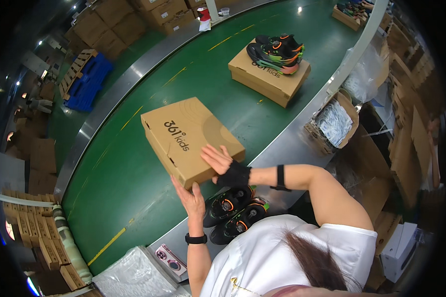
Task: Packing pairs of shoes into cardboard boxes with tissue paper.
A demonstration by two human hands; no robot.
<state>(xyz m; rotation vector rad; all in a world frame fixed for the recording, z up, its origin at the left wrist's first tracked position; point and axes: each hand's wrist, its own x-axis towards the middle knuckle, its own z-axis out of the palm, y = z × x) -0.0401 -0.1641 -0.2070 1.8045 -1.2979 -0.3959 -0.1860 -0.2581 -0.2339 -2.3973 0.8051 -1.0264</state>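
A closed brown cardboard shoe box (203, 116) lies on the green conveyor belt (134, 183) in front of me, turned at an angle. My left hand (189, 200) holds its near corner, fingers along one side and thumb at the edge. My right hand (222, 163), in a black fingerless glove, rests flat on the lid near the right corner with fingers stretched. Between my body and the box, a pair of black shoes (235, 213) with orange and green trim sits on the metal edge, partly hidden by my arm.
Further along the belt stands another shoe box (243, 72) with black sneakers (277, 52) on top. A carton of white packets (334, 121) is at the right. Near my left arm lie a phone-shaped pink item (169, 258) and clear plastic bags (134, 274). A blue pallet (89, 81) stands beyond.
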